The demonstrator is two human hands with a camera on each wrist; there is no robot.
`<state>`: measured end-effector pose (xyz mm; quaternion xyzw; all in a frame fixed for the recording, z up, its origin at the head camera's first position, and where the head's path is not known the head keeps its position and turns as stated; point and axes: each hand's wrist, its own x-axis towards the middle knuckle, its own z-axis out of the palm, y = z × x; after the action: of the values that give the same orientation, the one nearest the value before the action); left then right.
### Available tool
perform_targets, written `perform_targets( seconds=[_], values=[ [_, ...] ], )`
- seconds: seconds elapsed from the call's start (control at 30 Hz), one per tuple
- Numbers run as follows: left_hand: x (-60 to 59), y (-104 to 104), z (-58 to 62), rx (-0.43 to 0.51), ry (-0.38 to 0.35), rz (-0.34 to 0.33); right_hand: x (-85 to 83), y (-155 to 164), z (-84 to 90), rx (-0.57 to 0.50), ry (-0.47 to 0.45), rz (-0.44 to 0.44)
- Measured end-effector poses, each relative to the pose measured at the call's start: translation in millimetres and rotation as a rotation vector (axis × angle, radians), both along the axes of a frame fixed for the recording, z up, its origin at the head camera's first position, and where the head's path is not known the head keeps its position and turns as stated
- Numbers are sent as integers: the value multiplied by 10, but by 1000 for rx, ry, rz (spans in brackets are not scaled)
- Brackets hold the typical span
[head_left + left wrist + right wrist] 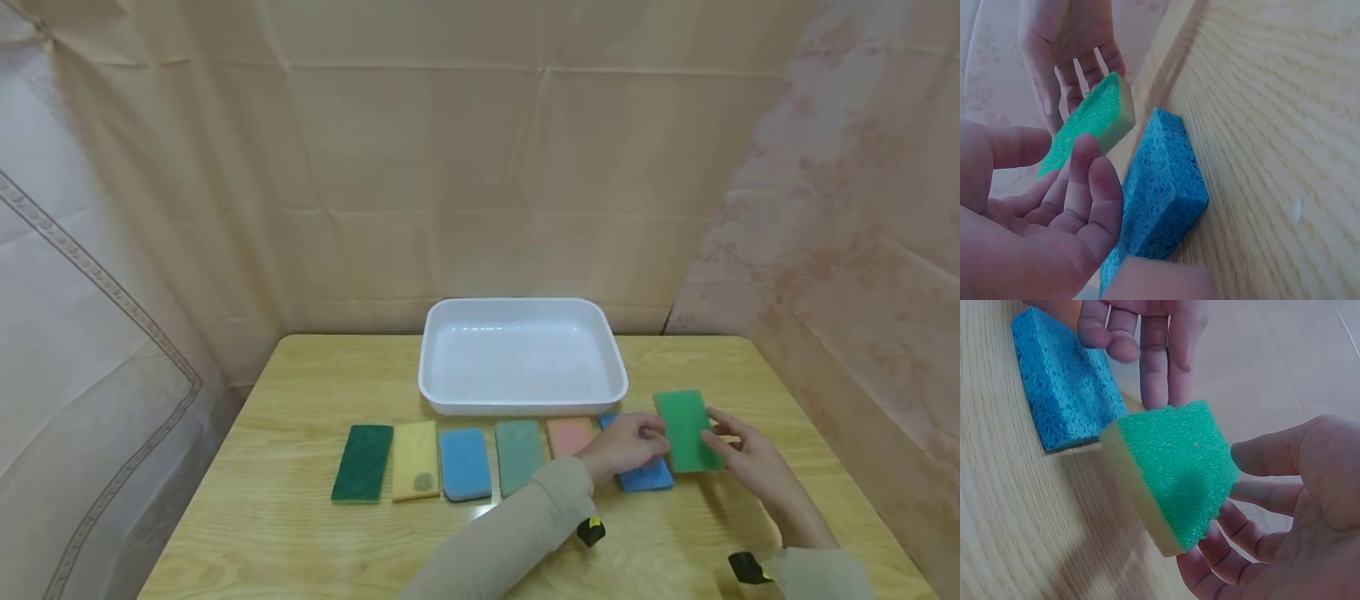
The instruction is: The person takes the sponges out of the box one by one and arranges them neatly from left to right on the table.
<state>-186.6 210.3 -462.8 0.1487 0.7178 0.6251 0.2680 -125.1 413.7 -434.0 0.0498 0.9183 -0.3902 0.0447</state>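
Both hands' fingers lie spread about the green-topped rectangular sponge (686, 431) — left hand (624, 447), right hand (750, 463) — above the blue porous sponge (643, 475).

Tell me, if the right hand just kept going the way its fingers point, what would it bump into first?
Probably the green sponge: the right hand has its fingers aimed left at the sponge's edge and seems already close to touching it. Beyond it come the left hand and the blue sponge.
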Motion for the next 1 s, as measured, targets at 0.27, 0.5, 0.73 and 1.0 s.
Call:
perform_targets(
  seconds=[0.27, 0.5, 0.73, 1.0],
  values=[
    [-3, 1, -56, -45, -11, -83, -43, 21, -55, 39, -8, 13],
    [-4, 21, -33, -133, 17, -143, -63, 33, -100, 52, -35, 18],
    [-40, 64, -36, -174, 3, -143, -102, 67, -160, 67, -26, 27],
    [-53, 119, -38, -352, 140, -180, -140, 85, -203, 74, -81, 16]
  ],
)
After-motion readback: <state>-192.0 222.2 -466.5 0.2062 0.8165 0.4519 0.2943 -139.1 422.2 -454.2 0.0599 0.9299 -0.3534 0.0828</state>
